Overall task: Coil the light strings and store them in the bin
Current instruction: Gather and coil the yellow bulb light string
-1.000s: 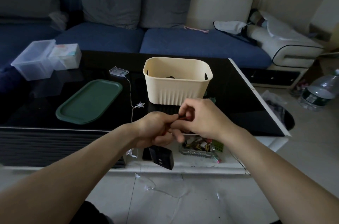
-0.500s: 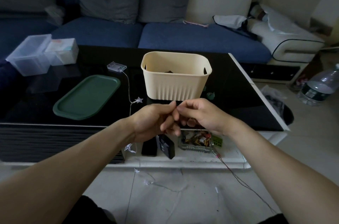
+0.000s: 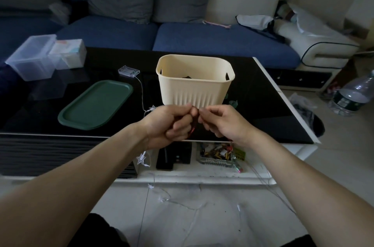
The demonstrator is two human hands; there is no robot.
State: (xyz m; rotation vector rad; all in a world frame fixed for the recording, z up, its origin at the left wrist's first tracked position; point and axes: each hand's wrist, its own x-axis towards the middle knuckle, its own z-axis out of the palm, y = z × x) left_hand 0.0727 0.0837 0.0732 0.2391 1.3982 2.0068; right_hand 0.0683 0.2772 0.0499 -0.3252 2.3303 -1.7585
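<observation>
on the left of the black table [image 3: 60, 88] lies the star light string [image 3: 141, 93], running from its clear battery box [image 3: 129, 70] toward the near edge and down to the floor, untouched. the left hand [image 3: 170, 123] is fisted around a small reddish wire coil [image 3: 193, 127]; the right hand [image 3: 220, 120], touching it, pinches the wire's free run, which trails down to the right. the bin [image 3: 195, 82] stands just beyond both hands, so the drop is straight ahead.
</observation>
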